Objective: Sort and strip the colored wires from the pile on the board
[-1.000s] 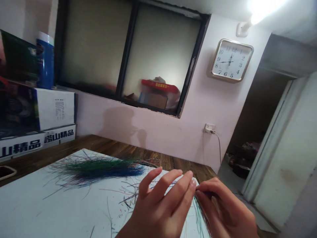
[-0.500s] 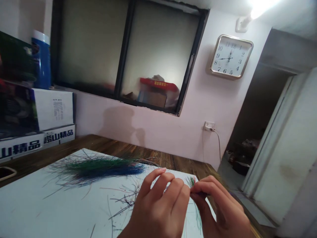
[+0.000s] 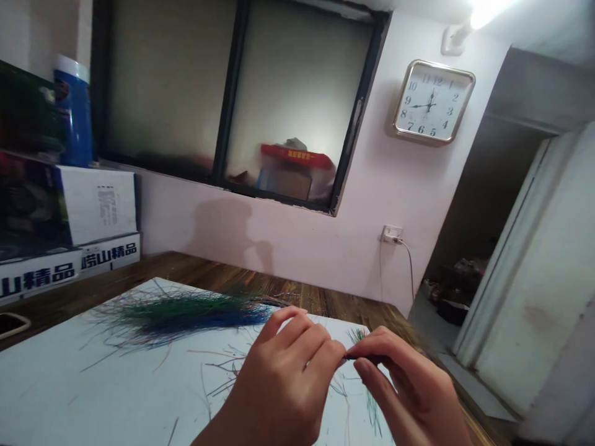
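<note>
My left hand (image 3: pixel 283 384) and my right hand (image 3: pixel 404 390) meet fingertip to fingertip above a white sheet (image 3: pixel 93 396) on the wooden table. Both are pinched on a thin bundle of green strands (image 3: pixel 357 337) whose tips stick up between them; more of the bundle hangs down below my right hand. A larger pile of green and blue strands (image 3: pixel 186 313) lies on the sheet to the left, apart from both hands. Loose single strands (image 3: pixel 223 371) are scattered just left of my left hand.
Stacked printed boxes (image 3: pixel 69 235) and a blue canister (image 3: pixel 74 111) stand at the left. A dark-framed window (image 3: pixel 232 99) and a wall clock (image 3: pixel 432 102) are on the far wall, a socket with a cable (image 3: pixel 393 235) below. The table's right edge (image 3: pixel 418 344) drops to a doorway.
My left fingers have curled from stretched out into a pinch against my right fingertips. Both hands have shifted slightly left, and the strand tips now show between them.
</note>
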Action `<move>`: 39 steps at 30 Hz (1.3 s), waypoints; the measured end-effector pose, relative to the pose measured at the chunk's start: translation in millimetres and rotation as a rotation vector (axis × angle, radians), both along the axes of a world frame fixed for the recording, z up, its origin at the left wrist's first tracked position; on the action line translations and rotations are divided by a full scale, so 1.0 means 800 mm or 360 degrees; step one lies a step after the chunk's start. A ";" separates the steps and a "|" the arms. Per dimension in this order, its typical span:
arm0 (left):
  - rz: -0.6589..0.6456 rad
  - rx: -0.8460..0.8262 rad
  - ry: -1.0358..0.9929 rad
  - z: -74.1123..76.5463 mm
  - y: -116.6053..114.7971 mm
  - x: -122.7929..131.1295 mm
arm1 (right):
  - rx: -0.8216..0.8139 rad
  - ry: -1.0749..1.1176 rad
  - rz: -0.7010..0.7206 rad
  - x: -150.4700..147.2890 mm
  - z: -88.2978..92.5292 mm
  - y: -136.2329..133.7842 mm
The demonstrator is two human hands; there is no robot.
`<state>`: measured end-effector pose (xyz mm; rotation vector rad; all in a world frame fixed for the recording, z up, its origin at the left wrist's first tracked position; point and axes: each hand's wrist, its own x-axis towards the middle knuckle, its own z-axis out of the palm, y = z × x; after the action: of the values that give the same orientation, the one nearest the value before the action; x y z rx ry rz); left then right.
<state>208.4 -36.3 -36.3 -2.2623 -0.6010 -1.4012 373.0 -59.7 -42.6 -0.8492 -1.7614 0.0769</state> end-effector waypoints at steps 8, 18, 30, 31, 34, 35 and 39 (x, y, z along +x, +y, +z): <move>-0.0014 -0.0038 0.0039 -0.003 0.006 0.008 | 0.0041 0.0025 -0.0090 -0.005 0.007 -0.001; -0.0123 -0.0315 0.0100 -0.005 0.004 0.004 | -0.0071 0.0062 -0.0030 -0.003 -0.003 0.005; -0.0472 -0.0918 -0.0025 0.005 0.000 -0.013 | -0.0088 0.0075 0.0110 -0.006 -0.006 0.003; -0.0486 -0.0959 -0.0016 0.005 0.000 -0.013 | -0.0073 0.0116 0.0102 -0.008 -0.006 0.002; -0.0527 -0.1031 0.0004 0.008 0.001 -0.014 | -0.0035 0.0151 0.0064 -0.011 -0.007 0.001; -0.0527 -0.1025 0.0007 0.009 0.001 -0.014 | -0.0024 0.0138 0.0043 -0.010 -0.008 0.001; -0.0406 -0.0785 0.0109 0.011 0.003 -0.013 | 0.0002 0.0025 -0.0050 -0.005 -0.008 0.005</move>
<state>197.6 -34.2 -27.8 -2.8494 -0.7186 -1.3983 369.1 -55.9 -49.1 -0.8726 -1.7327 0.0616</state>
